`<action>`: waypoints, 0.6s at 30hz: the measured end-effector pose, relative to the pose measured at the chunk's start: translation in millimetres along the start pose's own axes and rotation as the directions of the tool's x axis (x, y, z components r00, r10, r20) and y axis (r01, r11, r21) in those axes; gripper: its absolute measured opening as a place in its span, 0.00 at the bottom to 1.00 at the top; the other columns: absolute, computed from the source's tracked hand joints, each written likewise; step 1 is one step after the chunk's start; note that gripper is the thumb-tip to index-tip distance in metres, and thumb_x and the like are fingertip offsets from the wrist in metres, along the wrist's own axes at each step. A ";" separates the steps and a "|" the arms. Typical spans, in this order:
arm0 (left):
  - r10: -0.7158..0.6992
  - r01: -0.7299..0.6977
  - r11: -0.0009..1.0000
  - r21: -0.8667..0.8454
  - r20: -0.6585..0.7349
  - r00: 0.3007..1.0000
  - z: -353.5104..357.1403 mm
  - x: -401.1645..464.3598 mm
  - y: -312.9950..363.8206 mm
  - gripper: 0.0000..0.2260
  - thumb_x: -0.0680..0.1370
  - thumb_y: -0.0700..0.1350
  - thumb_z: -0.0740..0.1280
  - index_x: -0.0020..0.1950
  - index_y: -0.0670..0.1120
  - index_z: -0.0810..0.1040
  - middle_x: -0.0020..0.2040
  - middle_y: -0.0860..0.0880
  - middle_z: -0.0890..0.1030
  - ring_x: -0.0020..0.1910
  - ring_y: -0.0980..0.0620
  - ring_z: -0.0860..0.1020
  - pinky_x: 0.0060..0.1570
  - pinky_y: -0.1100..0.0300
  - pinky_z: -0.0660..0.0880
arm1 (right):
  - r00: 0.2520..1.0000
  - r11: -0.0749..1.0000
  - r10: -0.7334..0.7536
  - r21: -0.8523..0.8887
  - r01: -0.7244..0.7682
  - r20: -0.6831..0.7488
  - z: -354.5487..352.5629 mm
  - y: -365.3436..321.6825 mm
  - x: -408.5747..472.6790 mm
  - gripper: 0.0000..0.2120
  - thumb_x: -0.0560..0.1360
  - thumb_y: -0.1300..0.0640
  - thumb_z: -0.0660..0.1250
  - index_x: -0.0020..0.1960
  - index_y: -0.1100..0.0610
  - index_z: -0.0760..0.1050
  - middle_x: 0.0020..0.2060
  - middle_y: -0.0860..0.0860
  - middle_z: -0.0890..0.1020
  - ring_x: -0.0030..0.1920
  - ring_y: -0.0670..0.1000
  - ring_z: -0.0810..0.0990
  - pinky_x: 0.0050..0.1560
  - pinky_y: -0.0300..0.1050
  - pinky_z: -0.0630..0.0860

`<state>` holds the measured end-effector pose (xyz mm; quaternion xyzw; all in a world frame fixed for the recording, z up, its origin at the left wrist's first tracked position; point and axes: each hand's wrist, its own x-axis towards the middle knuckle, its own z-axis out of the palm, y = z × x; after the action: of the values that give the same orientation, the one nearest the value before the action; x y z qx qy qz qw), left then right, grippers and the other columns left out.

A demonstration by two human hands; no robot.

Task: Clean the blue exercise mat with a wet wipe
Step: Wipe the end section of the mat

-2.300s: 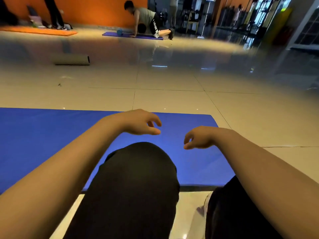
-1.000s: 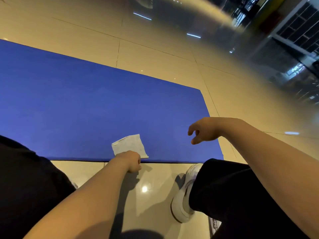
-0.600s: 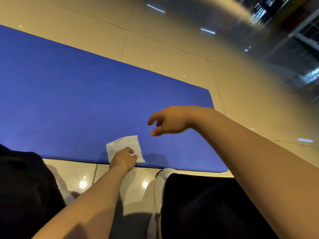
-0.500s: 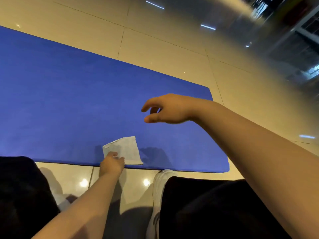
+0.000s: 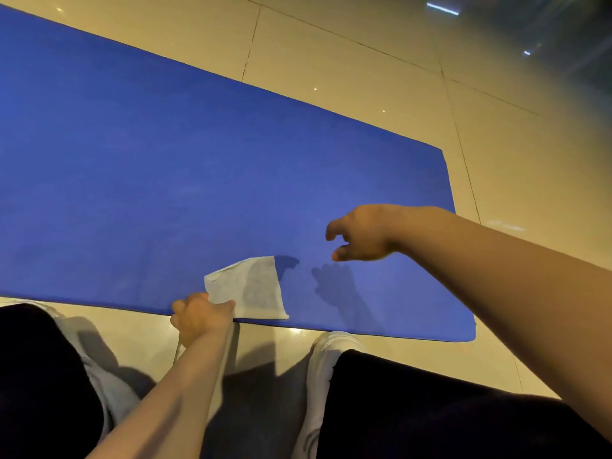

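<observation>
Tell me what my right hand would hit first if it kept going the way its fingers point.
Probably the wet wipe: the right hand points left and downward over the blue mat. Depth is unclear, so it could touch bare mat first.

Blue exercise mats: one, the blue mat lying flat on the tiled floor.
Wet wipes: one, the white wipe on the mat's near edge.
Hands: two, the left hand and the right hand.
White shoes: two, the right shoe and the left shoe.
</observation>
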<state>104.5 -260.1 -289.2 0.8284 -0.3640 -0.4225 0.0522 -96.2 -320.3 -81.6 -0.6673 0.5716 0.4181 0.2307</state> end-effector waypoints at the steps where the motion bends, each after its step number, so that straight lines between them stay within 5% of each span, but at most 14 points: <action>1: 0.038 -0.038 0.998 0.048 -0.005 0.999 1.1 -2.0 -0.6 0.18 0.77 0.49 0.72 0.60 0.39 0.77 0.65 0.38 0.69 0.64 0.37 0.68 0.60 0.45 0.70 | 1.000 1.000 -0.014 -0.020 0.014 0.019 0.8 -2.3 0.8 0.25 0.83 0.44 0.56 0.77 0.50 0.59 0.72 0.53 0.69 0.69 0.57 0.69 0.66 0.52 0.68; 4: 0.216 -0.218 0.976 -0.023 -0.060 0.975 1.6 -7.5 2.2 0.05 0.78 0.43 0.70 0.48 0.42 0.80 0.55 0.41 0.75 0.59 0.38 0.71 0.52 0.50 0.69 | 0.998 0.998 -0.059 -0.037 0.060 0.034 4.6 -9.9 2.1 0.25 0.83 0.44 0.56 0.77 0.50 0.59 0.72 0.53 0.68 0.70 0.57 0.69 0.66 0.52 0.68; 7: 0.432 -0.403 0.876 -0.264 0.062 0.900 -4.3 -25.3 31.2 0.11 0.78 0.39 0.67 0.37 0.49 0.71 0.41 0.48 0.77 0.47 0.43 0.76 0.38 0.56 0.67 | 0.996 0.996 -0.090 -0.017 0.089 -0.011 7.9 -9.8 -1.7 0.26 0.82 0.45 0.59 0.77 0.49 0.58 0.73 0.53 0.68 0.69 0.57 0.69 0.66 0.52 0.69; 10: 0.696 -0.631 0.713 -0.308 0.194 0.692 -16.8 -53.1 71.3 0.12 0.80 0.39 0.66 0.40 0.53 0.73 0.42 0.49 0.80 0.43 0.46 0.76 0.42 0.54 0.71 | 0.992 0.997 -0.083 0.001 0.083 -0.093 7.1 -3.4 -9.1 0.32 0.80 0.47 0.63 0.79 0.47 0.52 0.76 0.53 0.61 0.70 0.57 0.68 0.67 0.54 0.69; 14: 0.885 -0.826 0.465 -0.320 0.133 0.447 -38.1 -86.7 102.8 0.08 0.80 0.39 0.65 0.50 0.49 0.83 0.40 0.55 0.81 0.43 0.51 0.78 0.44 0.54 0.75 | 0.971 0.995 -0.009 0.090 0.031 -0.237 4.6 13.4 -16.3 0.41 0.77 0.50 0.69 0.79 0.45 0.47 0.76 0.52 0.59 0.69 0.57 0.70 0.64 0.55 0.72; 16: 0.911 -0.837 0.412 -0.359 0.133 0.392 -45.1 -97.4 110.5 0.07 0.80 0.42 0.66 0.47 0.52 0.83 0.41 0.53 0.83 0.44 0.49 0.80 0.45 0.51 0.77 | 0.940 0.979 0.009 0.193 0.060 -0.342 -0.6 20.3 -24.7 0.37 0.77 0.52 0.70 0.78 0.44 0.53 0.73 0.52 0.64 0.66 0.55 0.72 0.62 0.52 0.73; 18: 0.908 -0.822 0.419 -0.387 0.148 0.393 -48.2 -103.2 115.3 0.09 0.80 0.43 0.67 0.45 0.58 0.80 0.42 0.52 0.83 0.44 0.50 0.80 0.45 0.53 0.77 | 0.911 0.944 0.002 0.303 0.134 -0.412 -6.7 25.0 -33.0 0.24 0.77 0.54 0.70 0.71 0.46 0.69 0.67 0.51 0.73 0.62 0.52 0.75 0.59 0.48 0.73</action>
<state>36.5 -288.0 -144.7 0.4141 -0.6898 -0.5081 0.3075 -118.1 -312.8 -46.6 -0.7116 0.6446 0.1622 0.2275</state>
